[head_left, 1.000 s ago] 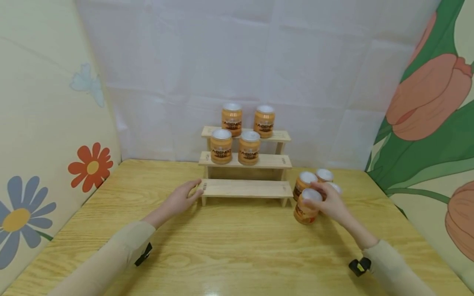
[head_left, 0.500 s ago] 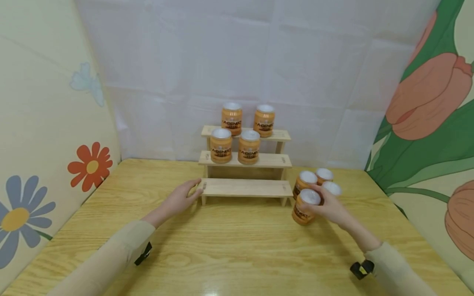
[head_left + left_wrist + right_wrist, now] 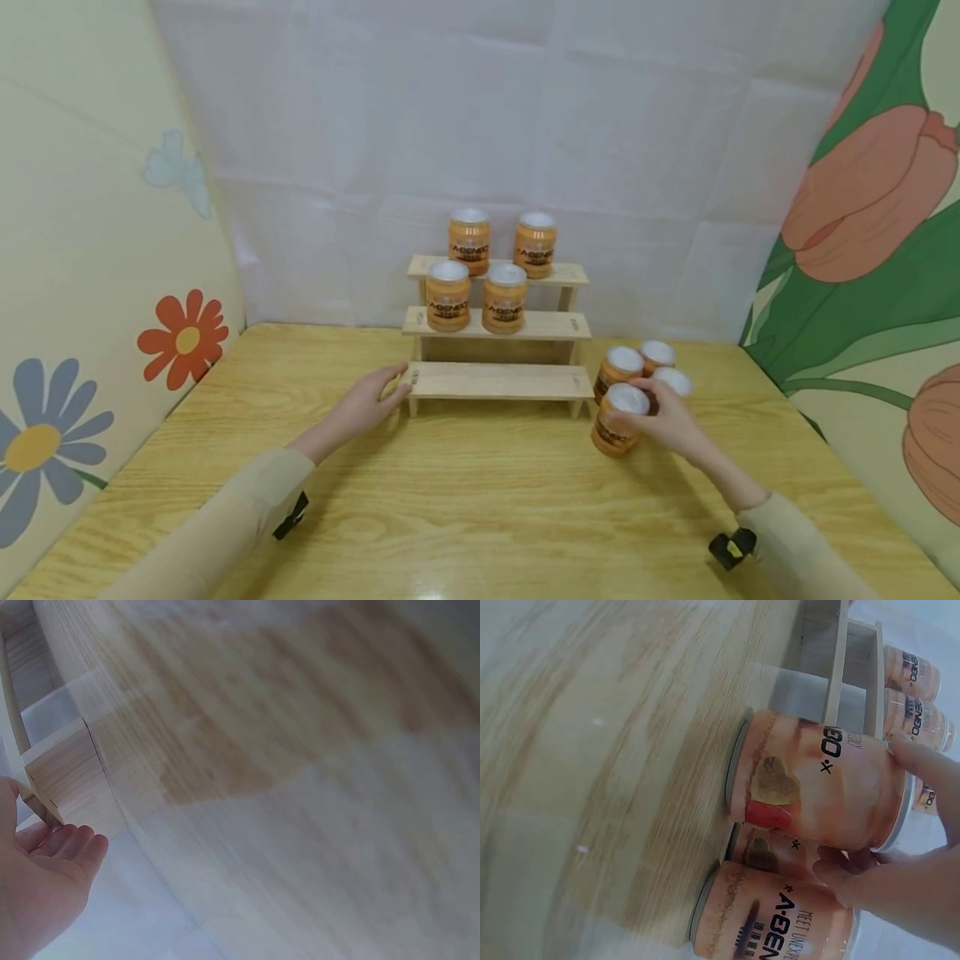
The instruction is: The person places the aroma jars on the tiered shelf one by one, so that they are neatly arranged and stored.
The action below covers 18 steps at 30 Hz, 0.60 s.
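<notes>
My left hand (image 3: pixel 365 406) pinches the left end of the lowest step of a wooden three-tier stand (image 3: pixel 495 382), thumb above and fingers below in the left wrist view. My right hand (image 3: pixel 671 423) holds an orange can (image 3: pixel 615 432) with a silvery lid near its top, thumb on one side and fingers on the other. The can stands upright on the table, right of the stand; its dark lettering faces left and forward. Close behind it, other matching cans (image 3: pixel 609 387) stand in a cluster, partly hidden by the hand.
Two cans (image 3: pixel 469 243) stand on the top tier and two more (image 3: pixel 447 304) on the middle tier, toward its left. A white cloth (image 3: pixel 360 167) hangs behind the wood-grain table (image 3: pixel 420 517); flowered panels flank both sides.
The can in my right hand has turned, bringing its lettering toward the front, and has shifted slightly left. My left hand and the stand keep their places.
</notes>
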Motion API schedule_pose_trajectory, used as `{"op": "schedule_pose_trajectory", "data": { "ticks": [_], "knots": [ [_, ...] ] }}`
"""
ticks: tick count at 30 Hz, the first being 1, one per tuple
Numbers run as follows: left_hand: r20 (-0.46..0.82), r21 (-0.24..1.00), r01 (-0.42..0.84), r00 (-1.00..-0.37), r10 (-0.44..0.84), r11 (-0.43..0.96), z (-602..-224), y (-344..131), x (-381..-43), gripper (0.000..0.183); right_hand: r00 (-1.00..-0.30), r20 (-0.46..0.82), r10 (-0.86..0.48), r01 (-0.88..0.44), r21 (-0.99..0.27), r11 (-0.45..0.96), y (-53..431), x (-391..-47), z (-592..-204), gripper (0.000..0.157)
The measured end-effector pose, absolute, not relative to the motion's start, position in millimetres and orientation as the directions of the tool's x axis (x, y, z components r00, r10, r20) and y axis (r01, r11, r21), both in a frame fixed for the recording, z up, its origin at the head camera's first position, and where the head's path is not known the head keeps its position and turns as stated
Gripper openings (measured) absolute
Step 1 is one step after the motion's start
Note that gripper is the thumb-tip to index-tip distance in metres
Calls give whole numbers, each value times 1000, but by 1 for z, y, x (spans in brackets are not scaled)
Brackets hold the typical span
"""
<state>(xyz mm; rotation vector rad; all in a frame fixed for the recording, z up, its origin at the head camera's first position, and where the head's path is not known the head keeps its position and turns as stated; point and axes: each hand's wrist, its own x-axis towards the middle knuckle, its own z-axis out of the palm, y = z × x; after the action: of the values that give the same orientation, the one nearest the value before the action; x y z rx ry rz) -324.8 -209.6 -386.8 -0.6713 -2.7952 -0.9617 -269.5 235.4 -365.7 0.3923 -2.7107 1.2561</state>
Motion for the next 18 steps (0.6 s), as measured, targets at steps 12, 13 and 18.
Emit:
{"op": "schedule_pose_trajectory", "data": {
  "ticks": [12, 13, 18],
  "knots": [
    [242, 557, 446, -894, 377, 700, -387, -211, -326, 56, -990, 83, -115, -136, -794, 592, 231, -264, -370, 78],
    [240, 556, 444, -895, 375, 702, -387, -211, -326, 56, -992, 81, -94, -121, -793, 597, 230, -264, -372, 77],
    [241, 556, 445, -895, 376, 702, -388, -211, -328, 55, -989, 135, -64, -147, -789, 596, 229, -266, -378, 65]
  ]
}}
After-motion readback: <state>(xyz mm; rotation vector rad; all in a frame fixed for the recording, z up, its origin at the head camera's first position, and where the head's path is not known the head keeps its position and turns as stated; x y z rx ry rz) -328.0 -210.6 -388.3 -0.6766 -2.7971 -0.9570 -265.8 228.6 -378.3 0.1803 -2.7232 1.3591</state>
